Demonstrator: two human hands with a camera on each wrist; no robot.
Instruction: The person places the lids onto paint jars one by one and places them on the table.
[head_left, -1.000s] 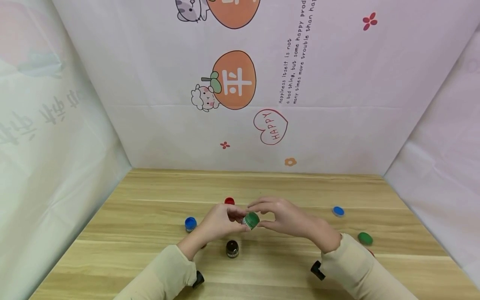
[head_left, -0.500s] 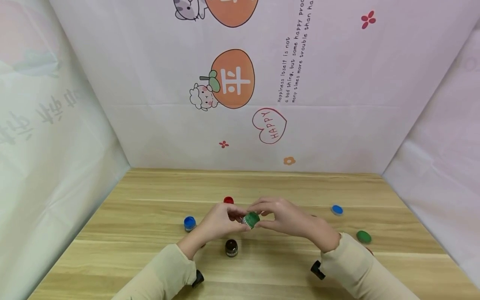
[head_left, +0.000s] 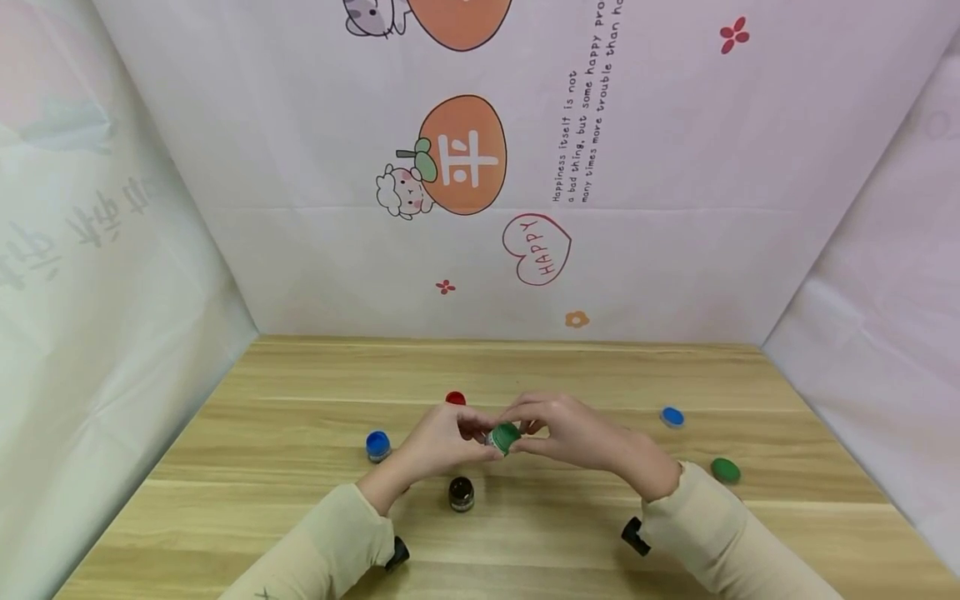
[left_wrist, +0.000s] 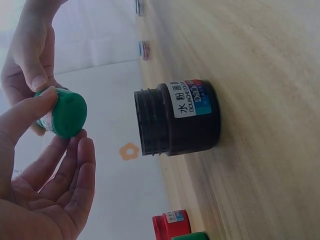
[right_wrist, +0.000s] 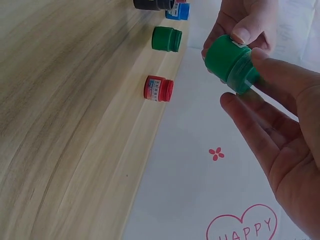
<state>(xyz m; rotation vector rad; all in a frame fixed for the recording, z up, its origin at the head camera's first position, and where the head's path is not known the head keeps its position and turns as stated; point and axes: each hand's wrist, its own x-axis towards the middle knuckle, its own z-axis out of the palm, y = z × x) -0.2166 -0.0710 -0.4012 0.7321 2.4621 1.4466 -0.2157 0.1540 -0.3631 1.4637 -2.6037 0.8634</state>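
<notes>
A small green paint jar (head_left: 504, 437) is held up over the table between both hands, tilted toward the right. My left hand (head_left: 444, 442) grips its body, with thumb and fingers on opposite sides in the left wrist view. At the jar's upper end, my right hand (head_left: 562, 433) pinches with its thumb and fingertips, plain in the right wrist view. Below stands a black gouache jar (left_wrist: 195, 120) with a threaded neck. Beyond the hands are a red jar (right_wrist: 159, 89) and another green jar (right_wrist: 166, 39); the left hand hides that green one from the head view.
A blue jar (head_left: 378, 446) stands left of the left hand. On the right lie a blue lid (head_left: 672, 417) and a green lid (head_left: 725, 471). The wooden table (head_left: 300, 375) ends at a printed white backdrop (head_left: 337, 275), with white sheets at both sides.
The right thumb and fingers have drawn slightly closer round the jar's upper end. Both hands stay nearly in place, and the head view has shifted a little.
</notes>
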